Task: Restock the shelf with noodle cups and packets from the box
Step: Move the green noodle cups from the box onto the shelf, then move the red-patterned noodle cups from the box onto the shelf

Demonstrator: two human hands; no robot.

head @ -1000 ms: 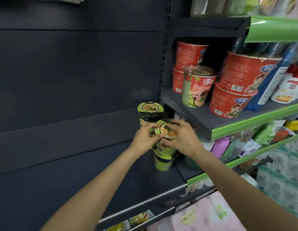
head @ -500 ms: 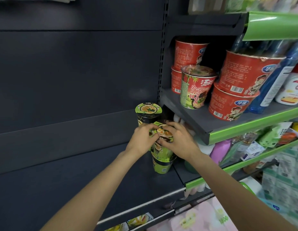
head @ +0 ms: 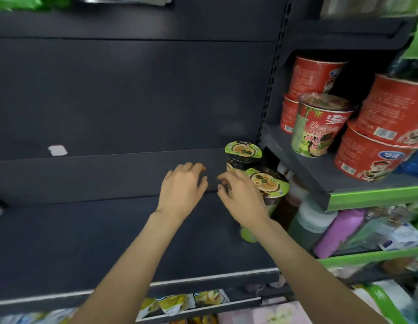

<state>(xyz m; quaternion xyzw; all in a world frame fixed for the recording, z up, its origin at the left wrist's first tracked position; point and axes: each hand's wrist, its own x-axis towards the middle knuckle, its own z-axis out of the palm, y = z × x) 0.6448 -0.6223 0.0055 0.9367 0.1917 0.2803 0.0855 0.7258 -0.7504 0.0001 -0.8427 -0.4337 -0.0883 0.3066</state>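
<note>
Holding our left hand (head: 182, 190) and right hand (head: 240, 197) loosely open over the dark shelf (head: 109, 242), gripping nothing, two green noodle cups (head: 269, 183) standing at its right end.

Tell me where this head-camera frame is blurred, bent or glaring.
Head view: motion blur smears the right edge, the purple bottle and the packets below; the wide lens bows the shelf edge; dim, even light, no strong glare; the green-lidded cups, left hand and right hand read fairly sharp.
</note>
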